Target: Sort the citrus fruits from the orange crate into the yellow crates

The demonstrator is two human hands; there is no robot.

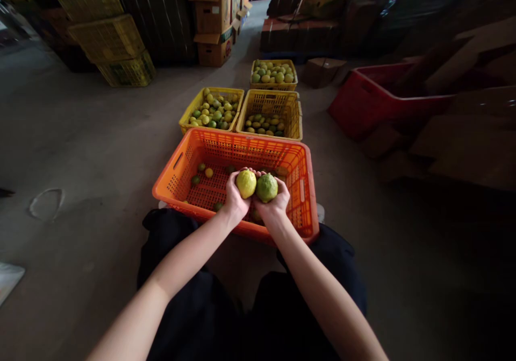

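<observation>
Above the orange crate (177, 181), my two hands are side by side, palms up. A yellow lemon (245, 184) rests in my left hand (235, 198), its fingers curled behind it. My right hand (278, 202) cups a green lemon (266, 188) with bumpy skin. The two fruits nearly touch. On the crate's slotted floor lie several more fruits, among them a small yellow lemon (208, 172) and a green one (195, 179). My hands and forearms hide part of the crate's floor and near wall.
Beyond the orange crate stand a yellow crate full of lemons (183, 119), a partly filled yellow crate (299, 127) and another full one (274, 86). A red bin (355, 100) with cardboard is at right. Stacked yellow crates (108, 38) and cardboard boxes (209, 19) stand behind.
</observation>
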